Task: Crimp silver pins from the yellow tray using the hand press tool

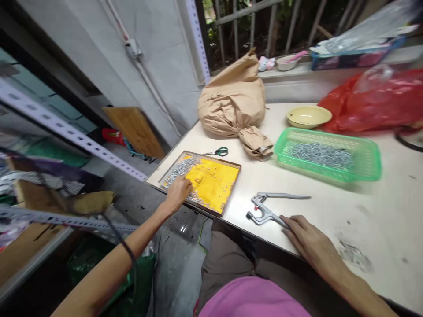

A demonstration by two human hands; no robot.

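My left hand (179,190) is over a shallow tray (231,165) with a yellow bottom and brown rim, at the table's left edge. Its fingers are curled together against small silvery metal pieces (181,169) heaped along the tray's left side; whatever is between the fingertips is hidden. Grey snap-fastener pliers (269,214) lie on the table with their handles spread apart and their jaw pointing left. Around the end of the lower handle is my right hand (306,235), its fingers closed over the grip and partly hiding it.
Green-handled scissors (221,152) lie behind the tray. A green plastic basket (366,165) holds many similar metal pieces. Behind stand a brown paper bag (231,101), a yellow bowl (309,116) and a red plastic bag (380,103). Perforated metal shelving (89,145) is at the left.
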